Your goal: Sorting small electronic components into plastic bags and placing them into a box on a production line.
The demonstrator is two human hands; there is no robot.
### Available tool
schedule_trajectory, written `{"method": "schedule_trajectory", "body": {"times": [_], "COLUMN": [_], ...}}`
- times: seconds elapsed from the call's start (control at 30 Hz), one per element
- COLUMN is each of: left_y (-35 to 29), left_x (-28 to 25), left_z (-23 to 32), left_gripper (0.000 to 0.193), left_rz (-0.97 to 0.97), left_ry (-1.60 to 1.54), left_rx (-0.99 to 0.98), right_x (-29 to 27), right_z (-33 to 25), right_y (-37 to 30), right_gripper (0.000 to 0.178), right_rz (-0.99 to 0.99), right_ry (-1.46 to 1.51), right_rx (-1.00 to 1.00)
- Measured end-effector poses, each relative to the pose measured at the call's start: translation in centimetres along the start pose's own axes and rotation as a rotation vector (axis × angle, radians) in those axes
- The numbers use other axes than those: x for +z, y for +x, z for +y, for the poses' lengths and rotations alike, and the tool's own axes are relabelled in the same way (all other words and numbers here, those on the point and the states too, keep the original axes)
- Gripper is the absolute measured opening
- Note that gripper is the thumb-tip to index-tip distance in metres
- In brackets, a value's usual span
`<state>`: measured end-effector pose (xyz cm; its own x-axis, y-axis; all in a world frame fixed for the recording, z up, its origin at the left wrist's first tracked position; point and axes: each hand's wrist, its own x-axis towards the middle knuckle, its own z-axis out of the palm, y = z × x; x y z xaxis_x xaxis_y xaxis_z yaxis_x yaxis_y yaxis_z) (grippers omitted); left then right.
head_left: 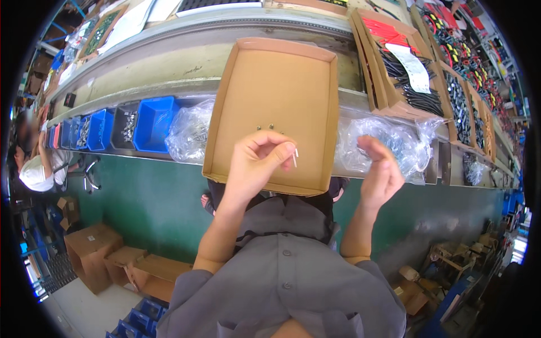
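My left hand [260, 163] is over the near part of a shallow cardboard tray [276, 84], its thumb and index finger pinched together. Between those fingertips is a thin, pale metal pin [296, 158], pointing downward. Several small metal pieces [271, 126] lie on the tray's bottom just beyond the hand; their exact kind is too small to tell. To the right of the tray, my right hand [381, 176] is raised in front of a clear plastic bag [403, 143] of small metal parts. Its fingers are slightly bent and apart from the thumb, with nothing visible in them.
Left of the tray sit another clear bag of parts [190, 132] and a row of blue bins [154, 124]. At the right stand cardboard boxes with red and black cables [408, 67]. Beyond the tray runs a metal conveyor edge [169, 31]. A person [38, 169] sits far left.
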<state>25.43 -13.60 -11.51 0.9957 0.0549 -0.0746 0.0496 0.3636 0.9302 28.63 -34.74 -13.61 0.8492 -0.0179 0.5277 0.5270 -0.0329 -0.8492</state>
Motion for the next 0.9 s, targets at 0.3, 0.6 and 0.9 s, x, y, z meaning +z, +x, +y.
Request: {"method": "schedule_trajectory", "body": {"times": [0.3, 0.6, 0.9], "left_y": [1.0, 1.4, 0.4], "left_x": [-1.0, -1.4, -4.2], "left_z": [-0.3, -0.6, 0.5], "left_gripper": [0.012, 0.016, 0.014], "left_rz": [0.228, 0.23, 0.421], "left_ry": [0.928, 1.178, 0.953], "left_rx": [0.039, 0.049, 0.147], "right_x": [-7.0, -7.6, -6.2], "right_z": [2.7, 5.8, 10.1], "right_y": [0.8, 1.3, 2.7], "right_gripper": [0.02, 0.012, 0.013], "right_rz": [0.265, -0.033, -0.258], "right_ry": [-0.329, -0.848, -1.167], "right_rx": [0.383, 0.388, 0.369]}}
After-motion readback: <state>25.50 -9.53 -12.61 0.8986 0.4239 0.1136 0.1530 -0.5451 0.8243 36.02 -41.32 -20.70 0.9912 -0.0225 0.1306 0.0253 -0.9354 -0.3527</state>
